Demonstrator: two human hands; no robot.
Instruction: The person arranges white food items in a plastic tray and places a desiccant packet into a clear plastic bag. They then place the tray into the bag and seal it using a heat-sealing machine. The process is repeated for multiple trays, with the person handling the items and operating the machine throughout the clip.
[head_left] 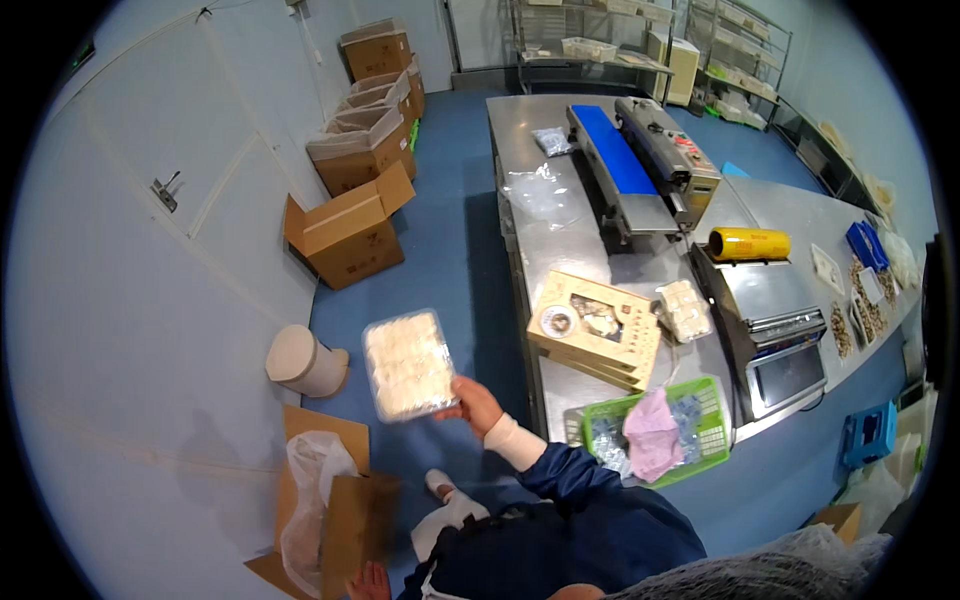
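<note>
Currently held: clear plastic tray (410, 365) of pale pieces (405, 352), above the blue floor (455, 190), left of the steel table (560, 250).
Right hand (475, 404): thumb and fingers closed on the tray's near right corner.
Left hand (369, 582): beside the open carton (348, 525); whether it grips, cannot tell.
Tray handling: probably light, slick, thin-walled; contents likely soft, easily bruised.
Better hold: opposite rim edges, level, nothing pressing the top.

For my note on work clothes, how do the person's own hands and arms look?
The right hand is bare, beyond a dark navy sleeve with a pale cuff. The left hand is bare; the left sleeve cannot be made out.
</note>
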